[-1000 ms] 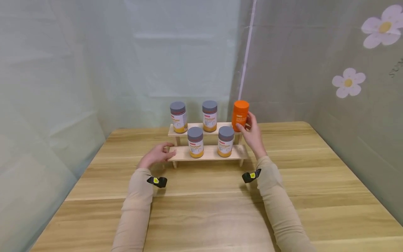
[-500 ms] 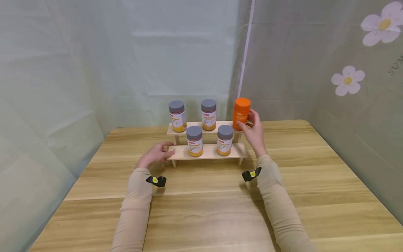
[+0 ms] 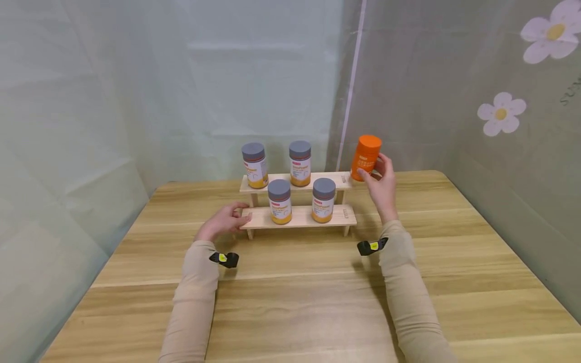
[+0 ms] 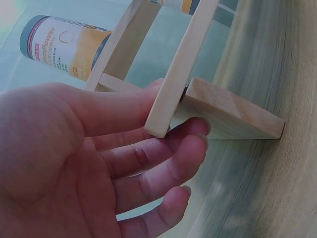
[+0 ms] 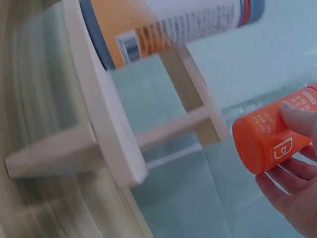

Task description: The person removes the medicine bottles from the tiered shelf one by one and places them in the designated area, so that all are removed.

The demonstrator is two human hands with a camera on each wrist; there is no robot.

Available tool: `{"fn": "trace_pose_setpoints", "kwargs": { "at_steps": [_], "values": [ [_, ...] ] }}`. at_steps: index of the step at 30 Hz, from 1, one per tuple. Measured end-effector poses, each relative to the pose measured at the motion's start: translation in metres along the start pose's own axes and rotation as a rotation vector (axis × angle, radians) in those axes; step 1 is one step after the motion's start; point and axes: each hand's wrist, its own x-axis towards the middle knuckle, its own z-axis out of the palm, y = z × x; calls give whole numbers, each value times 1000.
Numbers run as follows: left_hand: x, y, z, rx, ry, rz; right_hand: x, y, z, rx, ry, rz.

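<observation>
My right hand (image 3: pixel 383 186) grips an orange bottle (image 3: pixel 365 157), tilted and held off the right end of a two-tier wooden shelf (image 3: pixel 341 217). In the right wrist view the bottle (image 5: pixel 270 134) shows its base, apart from the upper board. With thumb above and fingers below, my left hand (image 4: pixel 74 144) pinches the left end of the lower board (image 4: pixel 181 69). Grey-lidded bottles with white and yellow labels stand upright on the shelf: two on the upper tier, the left one (image 3: pixel 255 165) and the middle one (image 3: pixel 300 164), and two on the lower, left (image 3: pixel 280 201) and right (image 3: pixel 324 200).
The shelf stands near the back of a wood-grain table (image 3: pixel 290 302). Behind it hangs a pale curtain (image 3: pixel 268 75), with a grey flowered sheet (image 3: pixel 422 101) at the right. Each sleeve carries a small black wrist camera, the right one (image 3: pixel 372 246) nearer the shelf's right side.
My right hand has lifted the orange bottle from the upper tier's right end and carried it rightward, tilting it. My left hand keeps its hold on the lower board.
</observation>
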Motion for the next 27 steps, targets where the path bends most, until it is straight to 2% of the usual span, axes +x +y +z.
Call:
{"fn": "trace_pose_setpoints", "kwargs": {
  "at_steps": [9, 17, 27],
  "values": [
    [0, -2, -2, -37, -11, 0, 7, 8, -27, 37, 88, 42],
    [0, -4, -2, -71, -16, 38, 9, 16, -51, -1, 182, 99],
    [-1, -1, -2, -93, -8, 54, 7, 17, -57, -46, 199, 117]
  ]
}}
